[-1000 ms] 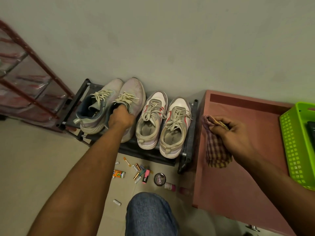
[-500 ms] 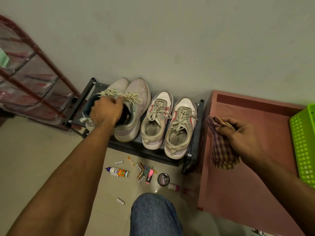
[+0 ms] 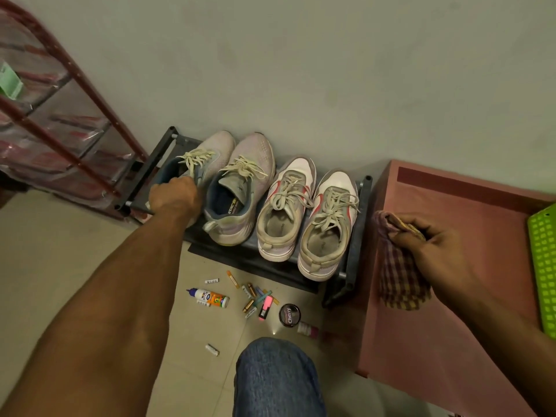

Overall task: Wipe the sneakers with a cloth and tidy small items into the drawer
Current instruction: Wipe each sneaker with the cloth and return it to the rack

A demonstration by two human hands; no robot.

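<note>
Closest to the camera there's a knee in blue jeans (image 3: 278, 377) at the bottom edge, with a tiled floor (image 3: 60, 266) around it. Scattered on the floor just past the knee is the small stuff: a loose battery (image 3: 212, 350) on its own, a glue bottle (image 3: 209, 297) lying on its side, a pink highlighter (image 3: 264, 309), a few more batteries (image 3: 249, 297) bunched together, a round tin (image 3: 289, 315) labelled "Cherry", and a small white-and-pink bottle (image 3: 307, 328) right beside the tin.

Off to the right sits a pink desk (image 3: 421, 341) with a green plastic basket (image 3: 544, 266) at its far right edge. The right hand (image 3: 433, 248) hangs over the desk, grip clenched around a bunched checkered cloth (image 3: 397, 275) that dangles below the fingers.

Further back, a low black shoe rack (image 3: 352, 251) stands against the wall and carries four sneakers, toes to the wall. The left hand (image 3: 177, 197) reaches out to the leftmost sneaker (image 3: 207, 152), grip closed on its collar near the heel. Its mate (image 3: 243, 188) stands touching it, and the white-and-red pair (image 3: 307, 215) is just right of that.

Far left there's a red metal-framed rack (image 3: 60, 121) with clear plastic covering.
</note>
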